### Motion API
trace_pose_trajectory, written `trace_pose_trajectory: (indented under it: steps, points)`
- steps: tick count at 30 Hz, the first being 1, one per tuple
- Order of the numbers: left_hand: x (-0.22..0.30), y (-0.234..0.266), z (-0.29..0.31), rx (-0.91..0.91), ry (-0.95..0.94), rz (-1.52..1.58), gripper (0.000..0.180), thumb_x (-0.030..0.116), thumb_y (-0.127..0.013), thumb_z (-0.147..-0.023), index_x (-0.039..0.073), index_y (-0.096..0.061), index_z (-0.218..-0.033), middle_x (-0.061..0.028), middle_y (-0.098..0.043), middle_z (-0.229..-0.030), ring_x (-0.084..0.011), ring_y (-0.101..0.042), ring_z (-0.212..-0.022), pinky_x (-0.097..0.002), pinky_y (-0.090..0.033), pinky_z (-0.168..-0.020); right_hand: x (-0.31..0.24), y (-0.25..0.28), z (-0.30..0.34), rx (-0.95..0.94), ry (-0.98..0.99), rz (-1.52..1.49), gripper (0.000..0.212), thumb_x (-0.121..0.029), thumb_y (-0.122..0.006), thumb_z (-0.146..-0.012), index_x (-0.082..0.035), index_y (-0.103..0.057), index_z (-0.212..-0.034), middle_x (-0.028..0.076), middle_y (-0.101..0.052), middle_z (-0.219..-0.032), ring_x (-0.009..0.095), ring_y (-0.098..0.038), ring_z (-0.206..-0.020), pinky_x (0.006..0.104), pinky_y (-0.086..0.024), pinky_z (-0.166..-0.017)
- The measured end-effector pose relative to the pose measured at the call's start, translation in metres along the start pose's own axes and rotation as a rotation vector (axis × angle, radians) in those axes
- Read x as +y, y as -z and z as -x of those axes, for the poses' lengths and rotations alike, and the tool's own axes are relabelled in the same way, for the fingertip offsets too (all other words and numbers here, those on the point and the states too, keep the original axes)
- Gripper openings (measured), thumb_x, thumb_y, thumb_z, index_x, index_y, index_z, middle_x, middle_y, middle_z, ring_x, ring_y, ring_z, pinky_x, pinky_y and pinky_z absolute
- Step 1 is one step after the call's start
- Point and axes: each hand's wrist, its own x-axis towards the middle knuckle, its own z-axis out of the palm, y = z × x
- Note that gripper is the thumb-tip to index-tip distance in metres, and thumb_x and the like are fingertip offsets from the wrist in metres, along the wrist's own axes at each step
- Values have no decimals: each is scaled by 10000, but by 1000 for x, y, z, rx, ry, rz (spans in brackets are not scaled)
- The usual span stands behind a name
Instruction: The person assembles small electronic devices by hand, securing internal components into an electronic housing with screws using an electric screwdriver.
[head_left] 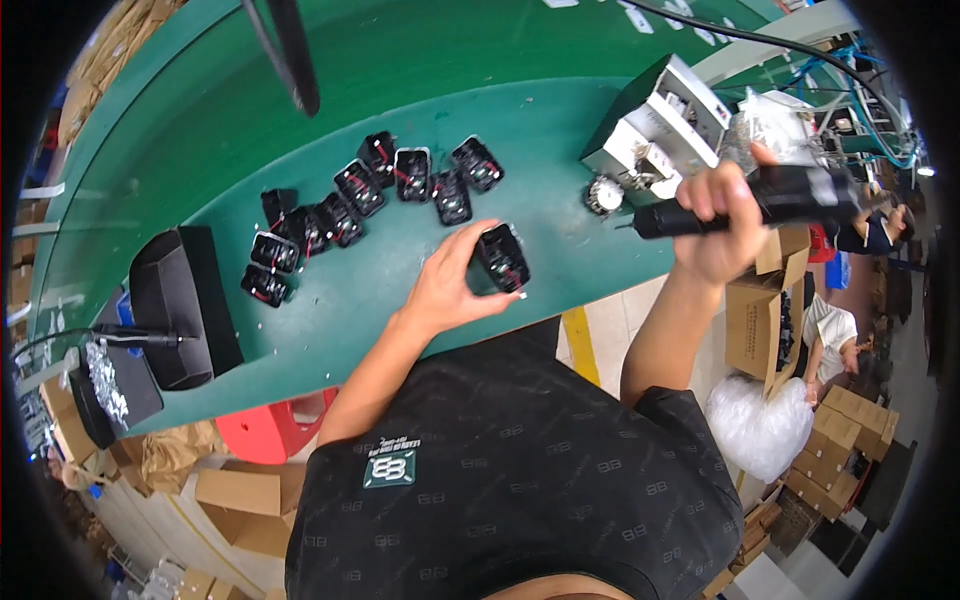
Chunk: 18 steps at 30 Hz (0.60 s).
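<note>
Head view — left hand point(452, 285) fingers pinch black module point(501, 258); right hand point(722, 215) clenched round screwdriver point(760, 200).

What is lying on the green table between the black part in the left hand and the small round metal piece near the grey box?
Nothing: in the head view, the green table is bare between the black part in the left hand and the round metal piece.

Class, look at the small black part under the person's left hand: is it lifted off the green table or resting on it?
Resting. The black part sits on the green table, with the left hand gripping its side.

Right hand point(718, 225) hides the black tool's point(760, 200) grip.
</note>
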Motion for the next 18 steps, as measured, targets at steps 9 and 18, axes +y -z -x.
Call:
trace_pose_trajectory:
  steps: [9,18]
  points:
    - [22,6,-2,125,-204,-53,797,200,-837,-497,-12,-519,-1196,-149,-609,-1119,-292,-610,-1018,-359,-490,-886,10,-47,62,-154,-79,-176,513,-91,-591,-843,-89,-297,-1265,21,-424,-626,128,-451,-486,308,-434,-508]
    - [26,11,3,132,-193,-89,806,222,-854,-518,8,-498,-1208,-155,-599,-1081,-323,-606,-963,-379,-496,-840,23,-48,70,-231,-114,-126,457,-83,-514,-866,-84,-307,-1273,10,-418,-653,107,-444,-530,287,-427,-549]
